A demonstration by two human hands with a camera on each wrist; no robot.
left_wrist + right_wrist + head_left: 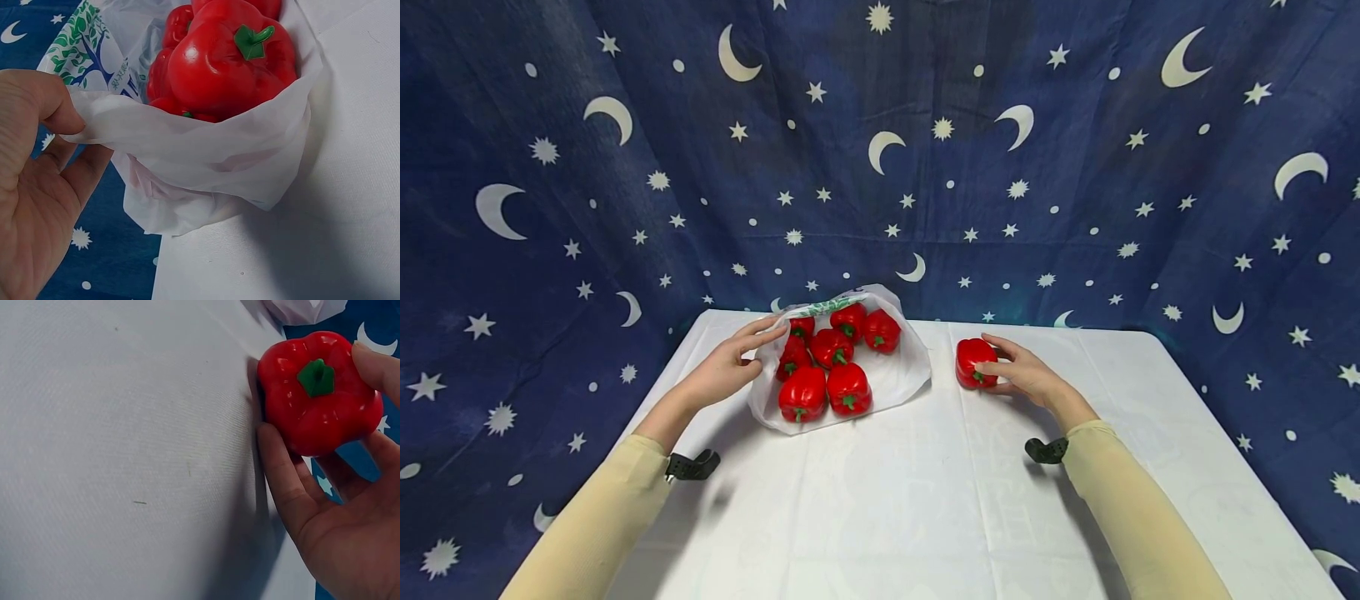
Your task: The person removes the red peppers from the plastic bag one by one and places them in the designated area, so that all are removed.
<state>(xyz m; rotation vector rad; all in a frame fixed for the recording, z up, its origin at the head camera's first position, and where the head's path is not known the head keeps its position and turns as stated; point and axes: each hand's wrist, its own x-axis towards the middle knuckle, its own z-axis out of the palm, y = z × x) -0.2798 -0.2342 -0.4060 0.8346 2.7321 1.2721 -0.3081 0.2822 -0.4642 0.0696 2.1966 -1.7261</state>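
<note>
A white plastic bag (891, 385) with a green print lies with its mouth toward me, on the left part of the table. Several red bell peppers (802, 390) with green stems are inside it. My left hand (727, 368) pinches the bag's rim between thumb and fingers, as the left wrist view shows. To the right of the bag, my right hand (1033, 379) grips a single red bell pepper (294, 415), thumb on one side and fingers on the other. That pepper is at the table surface; whether it touches the cloth I cannot tell.
A white cloth covers the table (887, 517). Behind it hangs a dark blue curtain (955, 192) with moons and stars, which also runs along both sides. Black wrist straps (694, 465) show at both sleeves.
</note>
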